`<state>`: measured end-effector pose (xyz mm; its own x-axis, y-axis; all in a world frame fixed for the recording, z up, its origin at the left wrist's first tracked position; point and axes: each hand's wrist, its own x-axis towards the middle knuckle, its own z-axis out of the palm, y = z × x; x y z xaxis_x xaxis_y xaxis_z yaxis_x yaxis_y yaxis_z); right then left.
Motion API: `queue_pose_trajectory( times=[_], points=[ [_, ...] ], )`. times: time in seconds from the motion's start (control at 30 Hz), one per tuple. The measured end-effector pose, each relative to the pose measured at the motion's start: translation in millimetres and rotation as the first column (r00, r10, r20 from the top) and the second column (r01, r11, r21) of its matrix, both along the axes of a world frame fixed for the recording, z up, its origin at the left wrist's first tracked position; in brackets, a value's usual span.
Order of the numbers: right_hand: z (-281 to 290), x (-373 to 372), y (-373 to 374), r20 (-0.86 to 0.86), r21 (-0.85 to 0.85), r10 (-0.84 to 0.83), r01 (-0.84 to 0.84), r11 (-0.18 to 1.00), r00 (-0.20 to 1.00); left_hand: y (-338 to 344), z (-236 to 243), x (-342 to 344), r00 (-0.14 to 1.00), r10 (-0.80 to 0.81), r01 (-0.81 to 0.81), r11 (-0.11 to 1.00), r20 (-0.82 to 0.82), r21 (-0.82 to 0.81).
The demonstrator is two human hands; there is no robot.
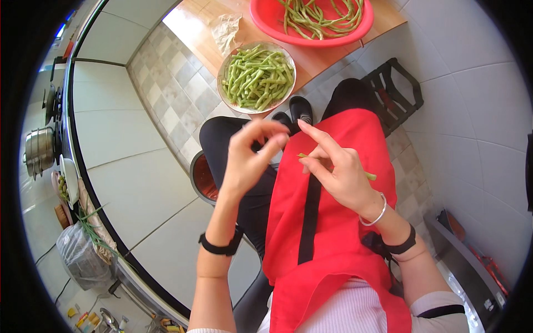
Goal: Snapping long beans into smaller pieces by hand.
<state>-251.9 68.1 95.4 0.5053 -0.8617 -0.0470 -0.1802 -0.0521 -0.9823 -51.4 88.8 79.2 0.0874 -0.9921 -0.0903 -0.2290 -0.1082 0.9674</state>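
Note:
My right hand (338, 166) pinches a green bean (371, 176); one end shows past the thumb tip, the other beyond the palm, and its index finger points outward. Just left of it is my left hand (250, 152), slightly smeared by motion, thumb and index tips drawn close together. Whether anything is between them, I cannot make out. Both hands are above my lap, over a red apron (338, 233). Ahead of them, a plate (223, 91) heaped with cut green bean pieces (258, 77) stands at the edge of a wooden table (311, 66).
A red basin (311, 41) with long whole beans (322, 19) sits farther back on the table, near crumpled paper (226, 30). A bin (202, 177) stands on the floor beside my left leg. Left is a counter with a steel pot (40, 152); right, a black folding stool (394, 91) by the tiled wall.

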Motion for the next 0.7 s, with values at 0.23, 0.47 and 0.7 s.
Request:
queue_pose_trajectory(
  times=[0.23,0.47,0.7],
  points=[
    [-5,6,6,-0.023,-0.043,0.133,-0.134,0.990,0.991,39,20,-16,0.997,-0.070,0.072,0.997,0.043,-0.040],
    [0,-2,8,-0.168,-0.144,0.174,-0.198,0.970,0.970,57,21,-16,0.981,0.193,-0.192,0.978,0.008,-0.082],
    [20,-20,26,-0.308,-0.341,0.269,-0.370,0.864,0.913,85,37,-17,0.953,0.292,-0.270,0.938,0.076,-0.218]
  ],
)
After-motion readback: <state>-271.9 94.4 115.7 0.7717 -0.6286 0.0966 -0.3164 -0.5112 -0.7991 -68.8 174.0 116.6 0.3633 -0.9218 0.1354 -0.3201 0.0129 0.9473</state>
